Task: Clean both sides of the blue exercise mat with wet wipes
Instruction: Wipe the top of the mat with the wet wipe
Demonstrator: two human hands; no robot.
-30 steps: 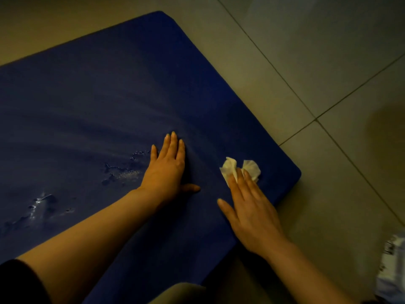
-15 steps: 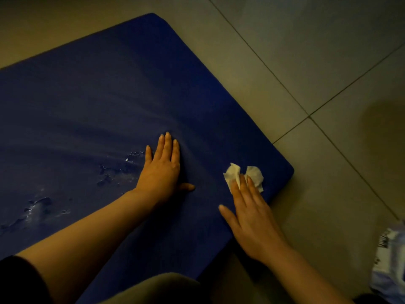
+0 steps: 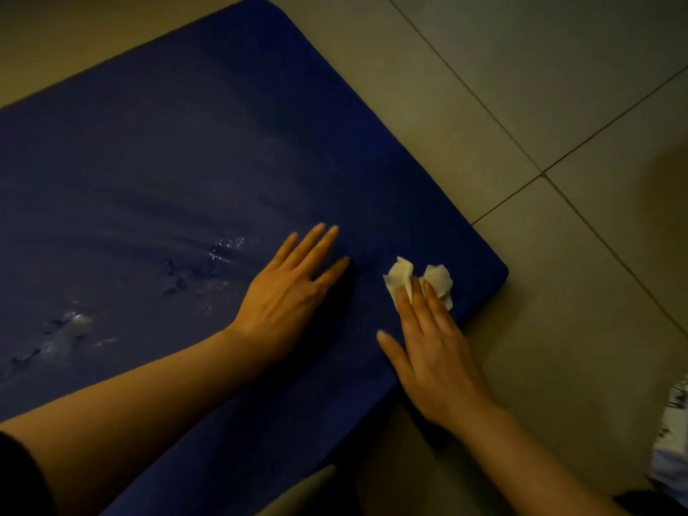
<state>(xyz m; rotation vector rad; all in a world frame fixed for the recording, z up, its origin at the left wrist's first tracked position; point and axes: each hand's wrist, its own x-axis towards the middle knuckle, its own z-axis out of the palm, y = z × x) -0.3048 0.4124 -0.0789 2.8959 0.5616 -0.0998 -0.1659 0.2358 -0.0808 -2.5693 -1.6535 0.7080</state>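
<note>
The blue exercise mat (image 3: 193, 150) lies flat on the tiled floor and fills most of the view; its near right corner is at the right. Wet streaks and droplets (image 3: 201, 266) glisten on its left part. My left hand (image 3: 286, 292) rests flat on the mat with fingers straight. Just to its right, my right hand (image 3: 435, 351) presses a crumpled white wet wipe (image 3: 439, 277) onto the mat near the corner with straight fingers. Part of the wipe is hidden under the fingertips.
Beige floor tiles (image 3: 540, 87) with dark grout lines surround the mat at the right and top. A white printed packet (image 3: 674, 441) lies at the right edge of the view. A bit of my clothing (image 3: 305, 493) shows at the bottom.
My right hand and the wipe have shifted slightly along the mat by the corner. My left hand has stayed flat in about the same place; the view moved a little.
</note>
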